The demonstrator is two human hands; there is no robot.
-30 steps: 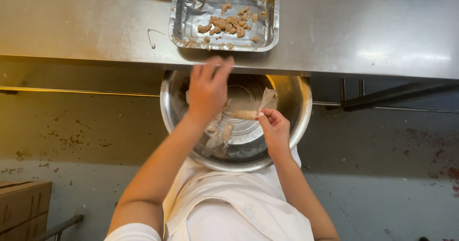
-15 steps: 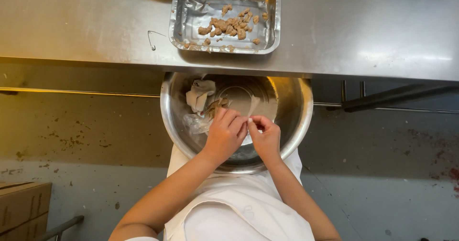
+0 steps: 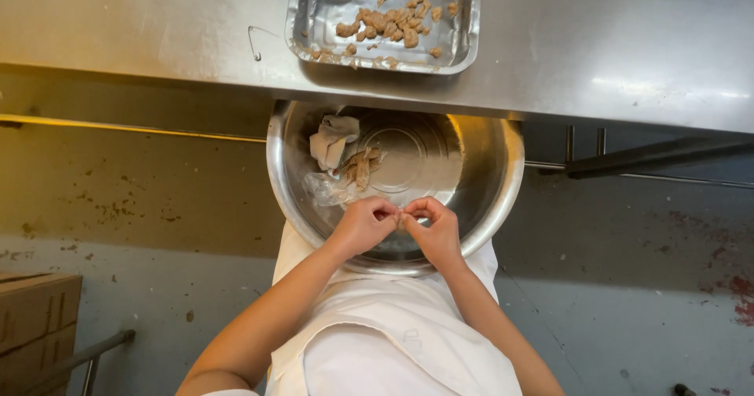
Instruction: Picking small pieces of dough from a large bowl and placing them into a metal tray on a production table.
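Note:
A big round steel bowl (image 3: pixel 495 200) rests against my white apron under the counter's edge. My left hand (image 3: pixel 363 225) and my right hand (image 3: pixel 434 229) meet over its near side, fingertips pinched together on one small pale brown piece (image 3: pixel 399 217) that is mostly hidden between them. Further in the bowl lie a crumpled pale wrapper (image 3: pixel 331 138), a few brown pieces (image 3: pixel 361 167) and clear plastic film (image 3: pixel 323 189). On the steel counter (image 3: pixel 613 43) beyond stands a foil tray (image 3: pixel 310 19) holding several brown pieces.
A small wire hook (image 3: pixel 254 41) lies on the counter left of the tray. A cardboard box (image 3: pixel 35 325) and a metal bar (image 3: pixel 86 357) are at the lower left on the stained grey floor. Dark rails (image 3: pixel 628 164) run under the counter at right.
My left hand came back from the bowl's far side toward my body. Both hands have closed together at the near rim. The wrapper and plastic now lie uncovered in the bowl.

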